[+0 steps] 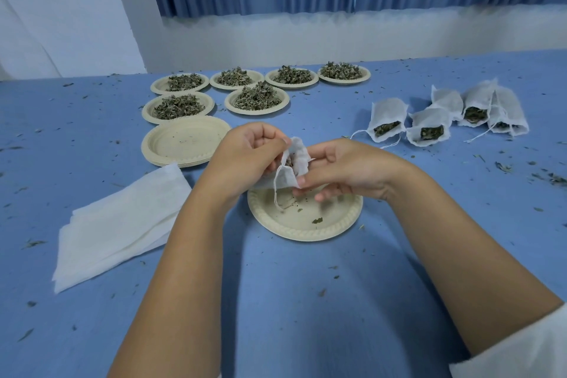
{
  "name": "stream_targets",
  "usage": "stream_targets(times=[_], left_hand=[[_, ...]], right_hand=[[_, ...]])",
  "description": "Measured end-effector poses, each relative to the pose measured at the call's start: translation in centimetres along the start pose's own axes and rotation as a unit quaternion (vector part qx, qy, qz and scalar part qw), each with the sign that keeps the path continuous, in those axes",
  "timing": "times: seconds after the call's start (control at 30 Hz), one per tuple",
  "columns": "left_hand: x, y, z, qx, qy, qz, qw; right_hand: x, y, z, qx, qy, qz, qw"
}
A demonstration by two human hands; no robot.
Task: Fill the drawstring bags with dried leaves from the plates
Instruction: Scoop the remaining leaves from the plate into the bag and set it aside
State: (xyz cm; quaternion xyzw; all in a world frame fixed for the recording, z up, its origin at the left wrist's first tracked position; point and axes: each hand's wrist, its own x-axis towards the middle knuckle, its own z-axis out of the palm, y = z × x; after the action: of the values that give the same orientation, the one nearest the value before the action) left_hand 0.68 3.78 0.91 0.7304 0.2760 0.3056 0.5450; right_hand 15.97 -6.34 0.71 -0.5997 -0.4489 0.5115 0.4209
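While it hangs over the near plate (336, 225), drawstring bag (296, 163): some leaves inside.
Left hand (245, 150): grips its rim.
Right hand (346, 169): pinches its lower edge.
Far plates (228, 103): heaped dried leaves (257, 97).
Near plate: few scraps.

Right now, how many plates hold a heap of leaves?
6 heaped plates: four in the back row, two nearer ones just in front. None appear hidden.
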Motion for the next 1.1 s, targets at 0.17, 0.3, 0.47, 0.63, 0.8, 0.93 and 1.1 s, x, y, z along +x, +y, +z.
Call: stream_targets(times=[0.17,0.3,0.47,0.63,0.8,0.93,1.1], left_hand=[[0.0,0.0,0.0,-0.002,-0.007,-0.002,1.0],[-0.1,0.1,0.1,0.008,-0.021,-0.009,1.0],[-0.1,0.1,0.0,0.016,-0.011,-0.017,1.0],[-0.2,0.1,0.0,0.015,-0.015,-0.016,1.0],[-0.2,0.0,0.0,0.015,-0.022,-0.013,1.0],[-0.2,0.1,0.4,0.011,-0.035,-0.007,0.999],[-0.5,0.3,1.0,0.002,-0.077,0.003,0.997]], right_hand=[[0.7,0.4,0.0,0.011,0.077,-0.005,0.997],[1.0,0.5,0.4,-0.044,0.117,-0.008,0.992],[0.6,0.2,0.4,-0.07,0.127,-0.026,0.989],[0.4,0.3,0.3,-0.014,0.055,-0.048,0.997],[1.5,1.1,1.5,0.038,0.085,-0.085,0.992],[2.0,1.5,2.5,0.001,0.16,-0.127,0.979],[2.6,1.7,3.0,-0.082,0.252,-0.121,0.956]])
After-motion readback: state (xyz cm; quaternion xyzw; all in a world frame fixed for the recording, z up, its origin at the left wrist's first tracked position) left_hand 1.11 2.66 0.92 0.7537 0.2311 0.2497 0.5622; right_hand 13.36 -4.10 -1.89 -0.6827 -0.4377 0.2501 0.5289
